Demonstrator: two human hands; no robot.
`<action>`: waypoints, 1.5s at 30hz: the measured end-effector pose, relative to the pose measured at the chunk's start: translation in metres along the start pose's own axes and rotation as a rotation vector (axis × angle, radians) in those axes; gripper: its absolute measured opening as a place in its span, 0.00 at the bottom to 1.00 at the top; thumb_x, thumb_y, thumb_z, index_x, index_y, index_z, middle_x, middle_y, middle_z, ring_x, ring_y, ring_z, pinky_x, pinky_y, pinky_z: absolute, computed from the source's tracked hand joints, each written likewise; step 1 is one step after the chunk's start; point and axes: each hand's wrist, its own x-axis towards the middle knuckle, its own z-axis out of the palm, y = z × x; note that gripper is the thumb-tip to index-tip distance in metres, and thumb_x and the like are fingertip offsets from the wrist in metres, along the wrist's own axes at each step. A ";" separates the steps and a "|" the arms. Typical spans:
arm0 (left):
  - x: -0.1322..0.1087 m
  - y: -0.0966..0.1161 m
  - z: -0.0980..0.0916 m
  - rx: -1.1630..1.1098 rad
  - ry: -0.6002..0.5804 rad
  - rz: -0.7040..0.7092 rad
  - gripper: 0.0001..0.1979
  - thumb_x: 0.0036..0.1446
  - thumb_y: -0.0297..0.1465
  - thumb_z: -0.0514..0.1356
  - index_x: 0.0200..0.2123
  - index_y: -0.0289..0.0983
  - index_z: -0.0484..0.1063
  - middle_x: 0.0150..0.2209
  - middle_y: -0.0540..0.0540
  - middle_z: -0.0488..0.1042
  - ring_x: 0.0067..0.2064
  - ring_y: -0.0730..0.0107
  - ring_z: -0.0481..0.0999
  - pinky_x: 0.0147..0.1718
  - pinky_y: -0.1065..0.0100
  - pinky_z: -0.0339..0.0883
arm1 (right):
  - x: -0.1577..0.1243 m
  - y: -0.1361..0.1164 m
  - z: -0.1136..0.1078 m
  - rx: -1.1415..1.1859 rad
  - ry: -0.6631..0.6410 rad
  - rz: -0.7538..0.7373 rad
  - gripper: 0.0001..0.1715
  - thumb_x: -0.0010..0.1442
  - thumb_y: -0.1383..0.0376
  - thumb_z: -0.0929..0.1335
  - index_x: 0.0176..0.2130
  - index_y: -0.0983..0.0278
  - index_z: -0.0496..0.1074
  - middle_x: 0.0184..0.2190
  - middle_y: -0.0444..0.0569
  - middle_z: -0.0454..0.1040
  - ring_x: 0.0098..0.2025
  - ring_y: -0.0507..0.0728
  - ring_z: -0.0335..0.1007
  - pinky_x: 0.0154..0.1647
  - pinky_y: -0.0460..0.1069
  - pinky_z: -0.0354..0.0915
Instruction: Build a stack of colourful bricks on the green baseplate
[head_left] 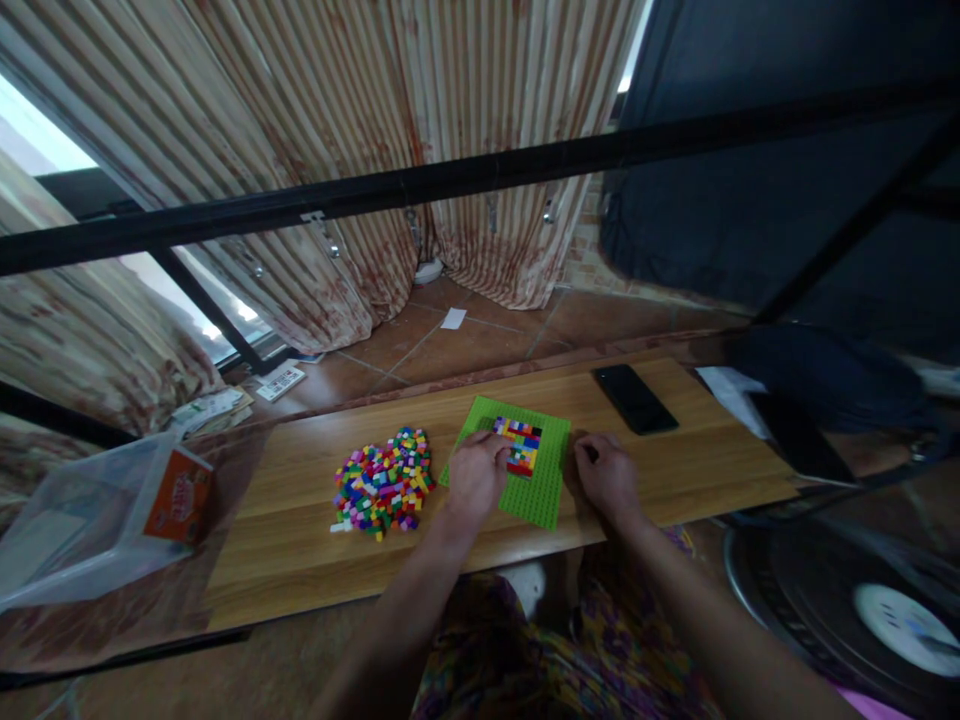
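Observation:
A green studded baseplate point(555, 470) lies at an angle on the wooden bench. Near its middle is a flat block of small multicoloured toy bricks point(523, 445), set side by side in rows. My left hand point(478, 472) reaches over the plate's left part, its fingertips pinched together at the left edge of the bricks. Whatever is between those fingers is hidden. Just right of the plate, my right hand point(606, 470) rests loosely curled on the wood, and no brick shows in it. Left of the plate spreads a heap of loose bricks point(384, 482) in many colours.
A black phone point(635, 398) lies at the bench's point(292, 540) back right. Beyond the right end are a dark flat device point(799, 435) and papers. A clear plastic box point(82, 530) with an orange label stands at the left. A dark metal rail point(450, 185) crosses behind, before curtains.

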 end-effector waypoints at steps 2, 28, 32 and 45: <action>0.003 0.004 0.001 0.025 -0.028 0.002 0.10 0.61 0.29 0.55 0.37 0.42 0.78 0.38 0.49 0.77 0.41 0.70 0.74 0.43 0.71 0.66 | 0.000 -0.001 0.000 0.002 0.002 0.005 0.14 0.60 0.60 0.61 0.29 0.63 0.71 0.32 0.52 0.73 0.36 0.58 0.68 0.37 0.51 0.62; 0.009 0.014 0.015 0.101 -0.047 -0.107 0.10 0.60 0.29 0.56 0.40 0.41 0.78 0.42 0.46 0.78 0.43 0.67 0.76 0.45 0.67 0.68 | 0.001 -0.003 -0.002 0.013 0.006 0.001 0.15 0.60 0.60 0.61 0.29 0.62 0.71 0.31 0.52 0.73 0.35 0.57 0.68 0.37 0.50 0.62; 0.007 0.012 0.016 0.082 -0.043 -0.087 0.11 0.60 0.28 0.56 0.40 0.41 0.77 0.42 0.46 0.78 0.43 0.67 0.75 0.46 0.67 0.67 | 0.001 -0.002 -0.001 0.002 0.006 0.002 0.15 0.60 0.60 0.61 0.29 0.62 0.71 0.32 0.52 0.73 0.35 0.57 0.68 0.37 0.51 0.63; 0.007 0.014 0.014 0.235 -0.072 0.023 0.12 0.62 0.27 0.52 0.39 0.39 0.77 0.39 0.43 0.77 0.43 0.62 0.74 0.46 0.62 0.66 | 0.001 -0.001 -0.002 0.002 -0.003 -0.003 0.14 0.60 0.61 0.61 0.28 0.62 0.71 0.31 0.52 0.73 0.35 0.57 0.68 0.37 0.50 0.62</action>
